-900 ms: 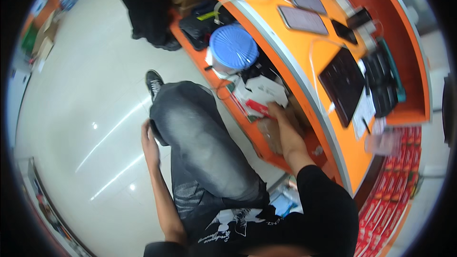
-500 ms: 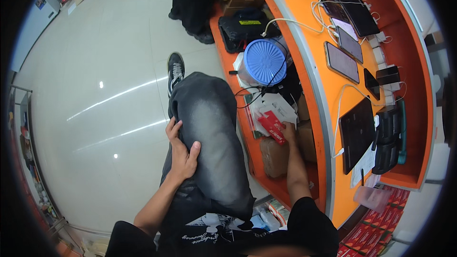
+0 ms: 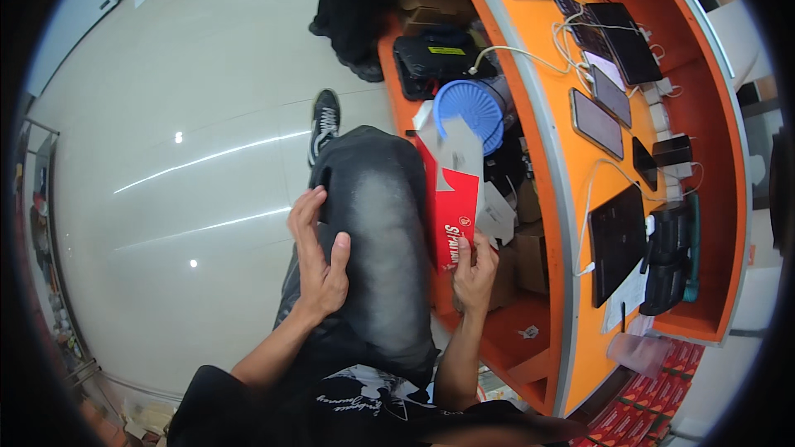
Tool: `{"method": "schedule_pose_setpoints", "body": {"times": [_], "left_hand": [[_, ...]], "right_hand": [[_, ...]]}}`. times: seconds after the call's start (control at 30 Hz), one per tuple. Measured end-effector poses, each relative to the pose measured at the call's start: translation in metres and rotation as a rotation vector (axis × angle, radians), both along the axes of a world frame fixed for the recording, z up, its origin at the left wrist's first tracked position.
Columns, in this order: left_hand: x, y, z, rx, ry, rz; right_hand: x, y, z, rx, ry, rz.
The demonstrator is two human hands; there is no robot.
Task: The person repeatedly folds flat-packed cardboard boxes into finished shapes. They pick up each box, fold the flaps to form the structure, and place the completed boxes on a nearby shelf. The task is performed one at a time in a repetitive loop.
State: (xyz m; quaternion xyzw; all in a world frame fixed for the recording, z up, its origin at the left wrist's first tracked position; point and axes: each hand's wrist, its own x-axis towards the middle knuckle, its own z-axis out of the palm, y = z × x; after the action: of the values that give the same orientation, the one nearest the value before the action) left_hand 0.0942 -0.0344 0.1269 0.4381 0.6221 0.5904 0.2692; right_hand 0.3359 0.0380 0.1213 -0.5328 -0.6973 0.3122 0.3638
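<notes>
My right hand (image 3: 475,271) grips the lower end of a red and white flat cardboard sleeve (image 3: 456,203), thumb on its front face. The sleeve is raised beside my right knee and partly covers a tub with a blue lid (image 3: 469,108). Its upper part is white with a notched red edge. My left hand (image 3: 321,263) holds nothing; its fingers are spread along the inner side of my dark trouser leg (image 3: 377,223), thumb pointing up. Whether that hand touches the cloth I cannot tell.
An orange counter (image 3: 542,124) on the right bears phones, white cables, a black tablet (image 3: 617,242) and a clear plastic cup (image 3: 638,353). Its lower shelf holds a black case (image 3: 431,62) and brown boxes (image 3: 530,258). Another person's dark-clothed leg (image 3: 356,8) stands at the far end.
My right hand has lifted the red sleeve out of the lower shelf toward my knee, so more of it shows. My left hand's fingers have straightened and spread.
</notes>
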Motion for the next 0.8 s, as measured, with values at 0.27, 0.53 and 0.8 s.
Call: {"method": "schedule_pose_setpoints", "body": {"times": [0.27, 0.53, 0.8], "left_hand": [[-0.047, 0.047, 0.088, 0.232, -1.215, -0.19], [-0.109, 0.056, 0.045, 0.78, -1.316, -0.621], [-0.107, 0.055, 0.096, 0.334, -1.039, 0.018]], "right_hand": [[-0.113, 0.055, 0.133, 0.491, -0.009, 0.713], [-0.169, 0.066, 0.17, 0.354, 0.061, 1.034], [-0.179, 0.052, 0.16, 0.275, -0.019, 0.931]]}}
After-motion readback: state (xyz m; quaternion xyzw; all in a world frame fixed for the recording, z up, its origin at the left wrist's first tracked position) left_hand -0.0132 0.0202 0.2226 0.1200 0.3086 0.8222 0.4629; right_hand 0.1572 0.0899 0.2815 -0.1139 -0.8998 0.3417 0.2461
